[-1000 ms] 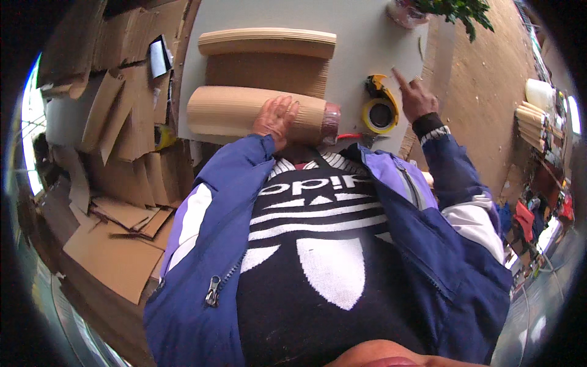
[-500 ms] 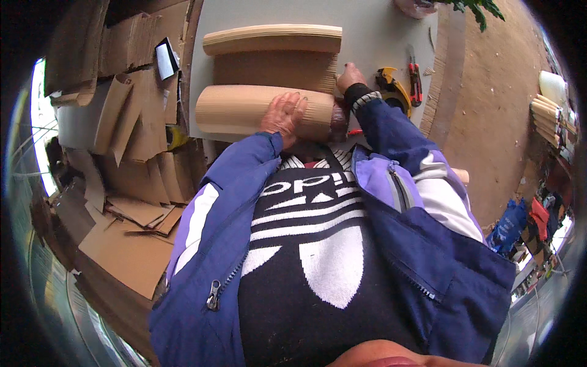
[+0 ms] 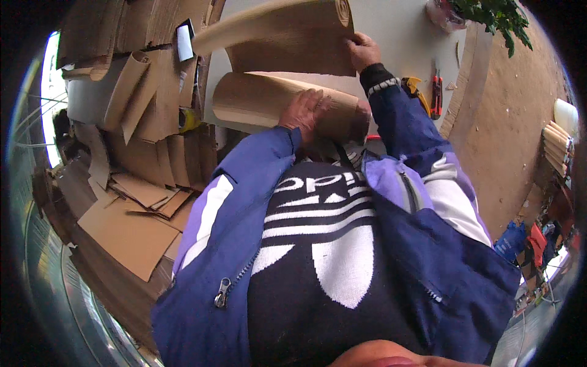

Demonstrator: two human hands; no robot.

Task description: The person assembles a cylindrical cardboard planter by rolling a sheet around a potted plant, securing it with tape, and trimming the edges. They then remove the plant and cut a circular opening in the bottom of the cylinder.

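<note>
A thick roll of tan corrugated cardboard [image 3: 251, 101] lies across the near part of the pale table [image 3: 397, 30]. My left hand [image 3: 306, 113] lies on top of it, palm down with fingers outstretched. Beyond it, a partly curled sheet of corrugated cardboard [image 3: 287, 46] is tilted up, its far edge rolled into a coil. My right hand [image 3: 365, 50] pinches this sheet at its right edge. A pale strip of table shows between sheet and roll on the right. Dark wrapping covers the roll's right end.
Right of my right wrist lie a yellow and black tool [image 3: 417, 95] and a red utility knife [image 3: 436, 95]. A potted plant [image 3: 449, 15] stands at the far right. Stacked cardboard pieces [image 3: 131, 223] fill the left side, near a phone-like object [image 3: 184, 41].
My right hand has raised the far sheet and moved it away from the near roll, tilting it. My left hand stays on the roll. The whole view has shifted slightly.
</note>
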